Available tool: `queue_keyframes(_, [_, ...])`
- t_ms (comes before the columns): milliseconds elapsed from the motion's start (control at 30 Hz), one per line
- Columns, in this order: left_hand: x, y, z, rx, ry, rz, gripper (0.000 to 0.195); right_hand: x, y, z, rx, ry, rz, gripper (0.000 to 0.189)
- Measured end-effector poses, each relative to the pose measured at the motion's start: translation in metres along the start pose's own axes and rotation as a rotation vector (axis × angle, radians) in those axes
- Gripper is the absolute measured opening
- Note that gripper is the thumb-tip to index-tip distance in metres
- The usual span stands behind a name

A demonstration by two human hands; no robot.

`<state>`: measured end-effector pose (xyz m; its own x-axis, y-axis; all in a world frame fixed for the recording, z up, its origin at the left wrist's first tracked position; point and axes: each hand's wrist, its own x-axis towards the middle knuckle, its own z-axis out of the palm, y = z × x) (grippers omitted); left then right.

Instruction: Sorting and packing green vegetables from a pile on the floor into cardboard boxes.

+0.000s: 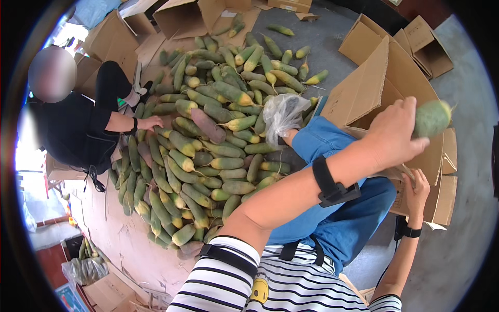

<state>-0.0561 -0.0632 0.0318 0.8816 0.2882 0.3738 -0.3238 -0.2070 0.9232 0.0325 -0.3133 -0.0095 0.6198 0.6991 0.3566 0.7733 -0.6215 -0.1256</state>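
My left hand [397, 130] is stretched across to the right, gripping a green radish [432, 119]. The radish's yellowish root end points away from my fingers, over an open cardboard box [417, 85]. My right hand [417, 191] holds the near edge of that box, its fingers bent over the cardboard. The inside of the box is mostly hidden by its flap and my left hand. A big heap of green radishes [234, 185] spreads on the floor before me. A few reddish radishes [208, 125] lie among them.
A co-worker [78, 128] crouches across the heap at the left, one hand [152, 123] on the radishes. My foot, in a clear plastic bag [284, 115], rests against the heap. More cardboard boxes [187, 17] stand behind. A bagged bundle [85, 270] lies lower left.
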Motion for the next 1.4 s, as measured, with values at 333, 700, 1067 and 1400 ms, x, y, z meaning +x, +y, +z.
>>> queue_keyframes(333, [-0.106, -0.069, -0.089, 0.172, 0.260, -0.392, 0.074, -0.008, 0.014, -0.002, -0.029, 0.037, 0.012, 0.017])
queue_keyframes(700, [-0.133, -0.072, -0.153, 0.204, 0.470, -0.426, 0.076, 0.000, 0.005, -0.001, 0.051, -0.006, -0.005, 0.017])
queue_keyframes(1067, [-0.063, -0.008, -0.215, 0.331, 0.645, -0.095, 0.090, 0.004, 0.004, 0.001, 0.009, -0.001, -0.005, 0.016])
queue_keyframes(1400, [0.015, 0.042, -0.283, 0.475, 0.771, 0.177, 0.084, 0.003, 0.012, -0.004, -0.006, 0.007, 0.038, 0.018])
